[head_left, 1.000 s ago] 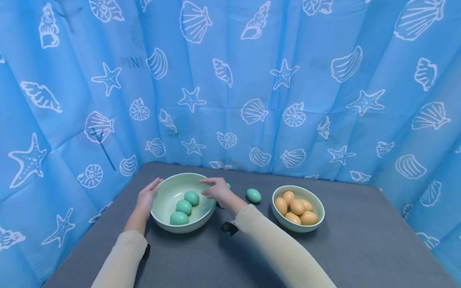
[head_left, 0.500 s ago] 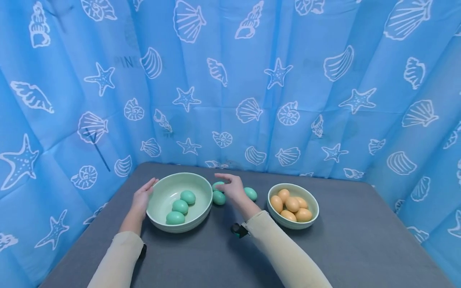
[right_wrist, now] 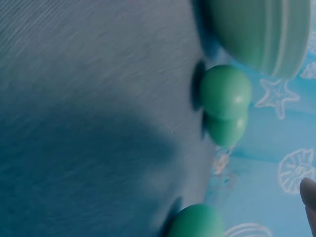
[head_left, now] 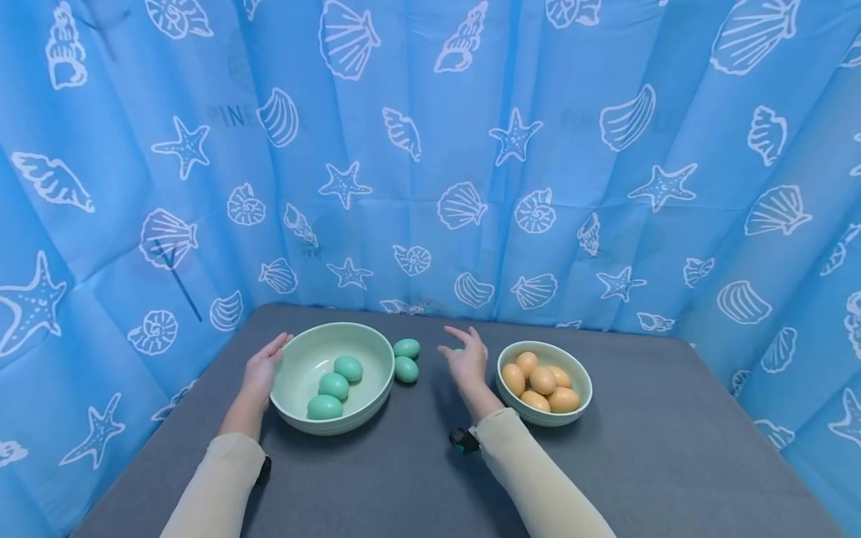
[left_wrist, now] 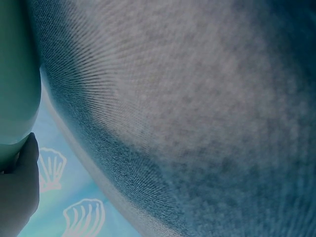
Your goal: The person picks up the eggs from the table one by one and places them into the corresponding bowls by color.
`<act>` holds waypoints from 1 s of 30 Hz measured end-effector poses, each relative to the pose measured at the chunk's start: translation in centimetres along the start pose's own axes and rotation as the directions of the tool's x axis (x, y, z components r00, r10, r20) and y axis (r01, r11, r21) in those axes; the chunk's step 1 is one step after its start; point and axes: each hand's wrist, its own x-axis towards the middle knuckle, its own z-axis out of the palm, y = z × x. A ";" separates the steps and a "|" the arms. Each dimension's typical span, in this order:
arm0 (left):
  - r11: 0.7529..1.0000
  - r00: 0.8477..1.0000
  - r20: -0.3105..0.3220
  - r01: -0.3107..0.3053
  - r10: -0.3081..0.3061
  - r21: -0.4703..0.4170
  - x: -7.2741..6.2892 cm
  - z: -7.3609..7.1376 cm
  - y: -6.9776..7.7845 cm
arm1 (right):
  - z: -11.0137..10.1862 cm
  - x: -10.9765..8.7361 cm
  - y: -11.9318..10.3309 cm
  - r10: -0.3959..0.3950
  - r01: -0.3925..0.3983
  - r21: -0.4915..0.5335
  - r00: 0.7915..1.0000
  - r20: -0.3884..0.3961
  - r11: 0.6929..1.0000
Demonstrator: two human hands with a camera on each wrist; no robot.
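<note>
My left hand (head_left: 258,372) rests along the left outer side of a large pale green bowl (head_left: 373,403), fingers extended. That bowl's wall (left_wrist: 17,84) also fills the left edge in the left wrist view, a finger (left_wrist: 22,190) against it. Three green eggs (head_left: 333,385) lie inside. Fingers spread and holding nothing, my right hand (head_left: 468,364) hovers above a loose green egg (right_wrist: 197,222), which it mostly hides in the head view. Two more green eggs (head_left: 406,369) sit touching each other just right of the large bowl.
A smaller pale green bowl (head_left: 545,420) with several light brown eggs (head_left: 542,379) stands to the right of my right hand. Grey cloth (head_left: 377,486) covers the table. A blue curtain (head_left: 430,149) with white shell prints hangs behind and at both sides.
My right hand has moved right, from over the large bowl past the two touching eggs to the lone green egg. My left hand has stayed at the bowl. The head view has shifted slightly.
</note>
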 end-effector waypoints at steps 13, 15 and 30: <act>1.000 1.000 0.001 0.008 -0.008 0.000 0.0 0.0 0.0 | 0.0 0.7 3.0 0.125 -0.126 -0.037 0.992 -0.032 0.991; 1.000 1.000 0.001 0.005 -0.005 0.001 0.0 0.0 0.0 | 0.0 0.8 3.2 0.147 -0.147 -0.027 0.989 -0.023 0.989; 1.000 1.000 0.013 0.010 -0.010 0.010 -0.1 0.0 0.1 | 0.0 1.2 3.6 0.202 -0.202 -0.036 0.979 0.010 0.979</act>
